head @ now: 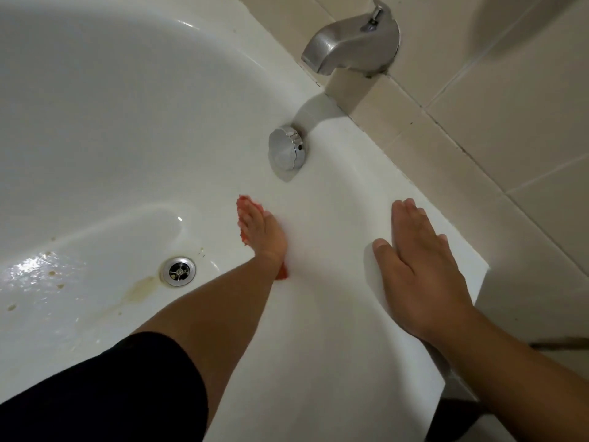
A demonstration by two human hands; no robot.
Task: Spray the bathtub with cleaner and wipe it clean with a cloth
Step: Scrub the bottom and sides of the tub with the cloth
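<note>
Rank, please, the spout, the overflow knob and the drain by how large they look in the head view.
1. spout
2. overflow knob
3. drain, only slightly smaller than the knob; the wide-angle view makes that pair unsure.

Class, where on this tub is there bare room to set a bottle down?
Free: rim between right hand and spout; floor left of drain, though stained. Crowded: wall under the knob, where left hand presses cloth.
</note>
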